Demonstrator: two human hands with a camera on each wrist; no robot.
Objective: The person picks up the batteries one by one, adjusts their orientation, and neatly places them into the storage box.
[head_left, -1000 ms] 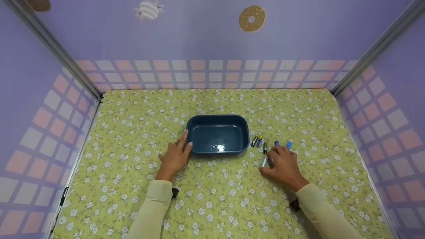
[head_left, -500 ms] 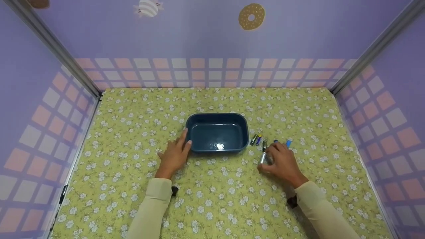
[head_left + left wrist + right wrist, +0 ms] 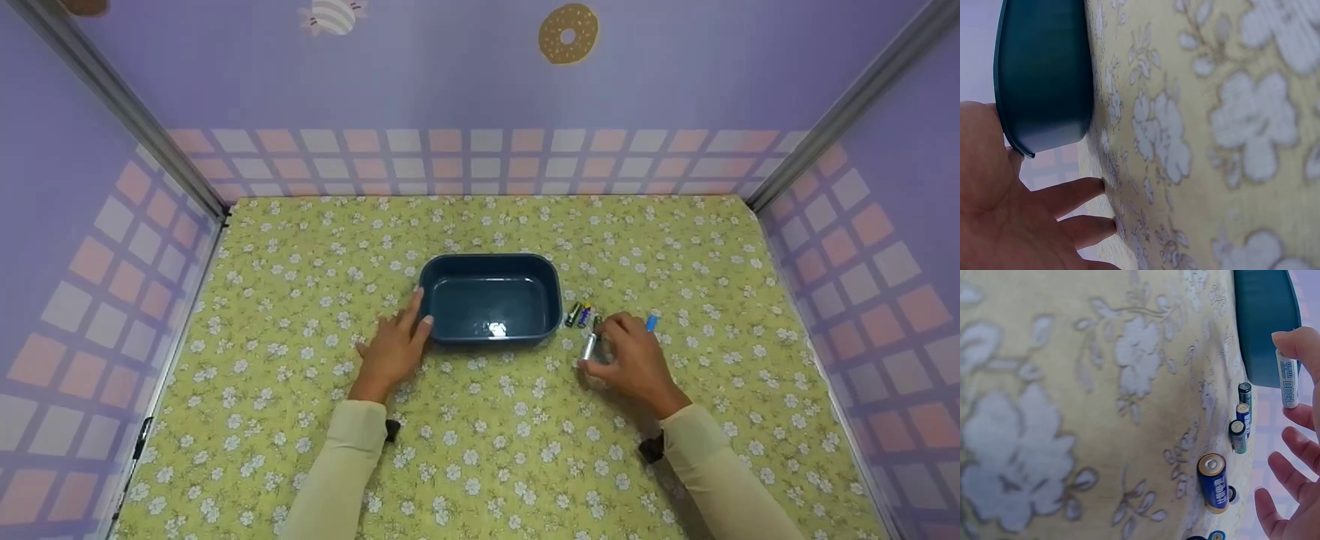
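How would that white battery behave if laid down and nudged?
The white battery would probably roll sideways, given its slim, cylindrical shape. It's likely stiff, too: pinched by the right hand, it shows no bend.

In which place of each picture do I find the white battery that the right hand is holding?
Head: the white battery is right of centre, pinched by the right hand.
Left wrist: not in this picture.
Right wrist: the white battery is near the right edge, slightly above mid-height.
Shared landmark: the dark teal basin, central, upper left and upper right, respectively.
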